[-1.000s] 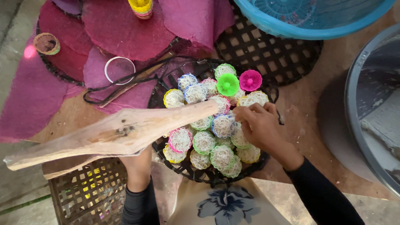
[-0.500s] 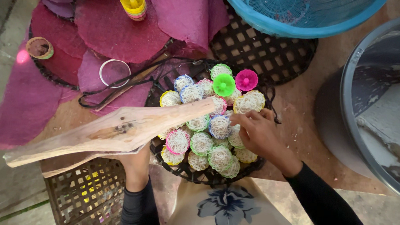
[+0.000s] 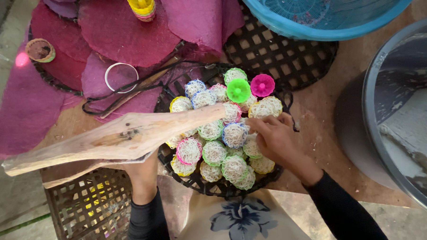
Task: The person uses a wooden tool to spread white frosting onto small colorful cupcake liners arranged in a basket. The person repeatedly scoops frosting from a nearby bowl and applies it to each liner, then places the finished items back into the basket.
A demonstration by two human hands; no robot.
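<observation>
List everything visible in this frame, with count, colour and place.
Noodle nests: many, whitish in coloured rims, on the tray.
Empty cups: two, green and pink, tray's far side.
Tray: one, black woven, centre.
Wooden paddle: one, brown, across the tray's left.
Purple sheets: several, upper left.
Cup stack: one, yellow on top, top.
Blue basket: one, top right.
Grey tub: one, right.
Left hand: under the paddle.
Right hand: on the nests.
</observation>
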